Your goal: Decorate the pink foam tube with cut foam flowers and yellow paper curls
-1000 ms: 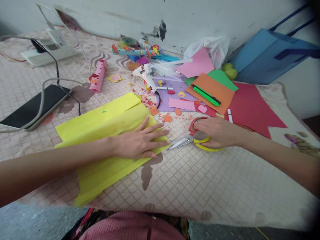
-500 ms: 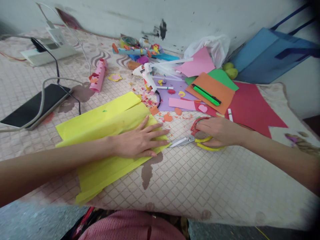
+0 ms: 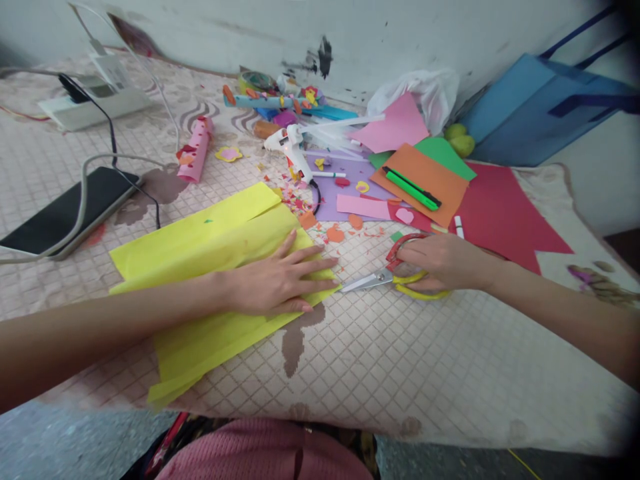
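Note:
My left hand [image 3: 280, 280] lies flat with fingers spread on a folded sheet of yellow paper [image 3: 210, 340], pressing it to the table. A second yellow layer with a straight fold [image 3: 200, 233] shows beyond my wrist. My right hand [image 3: 440, 261] grips scissors [image 3: 375, 279] with one red and one yellow handle loop. The scissors rest low over the tablecloth, blades nearly together, their tips at the paper's right corner beside my left fingers. Whether the tips touch the paper I cannot tell.
Beyond my hands are a white glue gun [image 3: 295, 153], paper scraps [image 3: 300, 197], orange paper [image 3: 425, 183] with a green cutter [image 3: 413, 190], and red paper [image 3: 510, 213]. A black phone-like slab [image 3: 70, 210] and cables lie left, near a power strip [image 3: 95, 107]. A blue bag [image 3: 545, 110] stands back right.
My right hand and the scissors have shifted very slightly to the right. A small green scrap now shows beside the red handle. My left hand stays on the yellow paper.

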Demonstrator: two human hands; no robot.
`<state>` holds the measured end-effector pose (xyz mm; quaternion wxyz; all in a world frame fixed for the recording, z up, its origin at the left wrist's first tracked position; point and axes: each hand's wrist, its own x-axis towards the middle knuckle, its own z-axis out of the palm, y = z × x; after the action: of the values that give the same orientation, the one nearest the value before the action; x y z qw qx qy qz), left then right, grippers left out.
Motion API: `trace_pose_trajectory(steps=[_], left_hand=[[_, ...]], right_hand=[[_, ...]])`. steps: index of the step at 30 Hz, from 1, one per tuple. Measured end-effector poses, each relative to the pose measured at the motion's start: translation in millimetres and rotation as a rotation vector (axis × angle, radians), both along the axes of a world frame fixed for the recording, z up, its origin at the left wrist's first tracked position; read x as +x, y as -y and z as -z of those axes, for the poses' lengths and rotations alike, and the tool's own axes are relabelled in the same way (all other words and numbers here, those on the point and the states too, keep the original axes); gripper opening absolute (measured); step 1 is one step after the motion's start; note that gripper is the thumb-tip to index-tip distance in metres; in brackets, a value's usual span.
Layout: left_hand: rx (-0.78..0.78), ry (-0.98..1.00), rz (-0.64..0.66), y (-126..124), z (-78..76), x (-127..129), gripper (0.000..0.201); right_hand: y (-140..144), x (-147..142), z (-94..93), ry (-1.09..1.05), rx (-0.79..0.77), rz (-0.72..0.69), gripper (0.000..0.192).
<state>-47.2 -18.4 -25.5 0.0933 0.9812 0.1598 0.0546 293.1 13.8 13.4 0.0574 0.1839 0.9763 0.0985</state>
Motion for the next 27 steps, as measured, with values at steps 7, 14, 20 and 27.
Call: trace_pose_trajectory(steps=[7, 14, 20, 27], left_hand=[[-0.013, 0.022, -0.002, 0.3, -0.6, 0.1, 0.049], [-0.03, 0.03, -0.005, 0.6, -0.7, 0.1, 0.049], [-0.026, 0.035, -0.005, 0.8, 0.0, 0.0, 0.049], [-0.025, 0.03, -0.007, 1.1, -0.4, 0.4, 0.05]], right_hand=[[2.9, -3.2, -2.6, -0.008, 0.035, 0.012, 0.026], [3.2, -6.2, -0.9, 0.01, -0.065, 0.122, 0.03], [2.9, -4.5, -0.6, 0.003, -0.091, 0.124, 0.029], [2.0, -3.8, 2.9, -0.024, -0.104, 0.105, 0.032]])
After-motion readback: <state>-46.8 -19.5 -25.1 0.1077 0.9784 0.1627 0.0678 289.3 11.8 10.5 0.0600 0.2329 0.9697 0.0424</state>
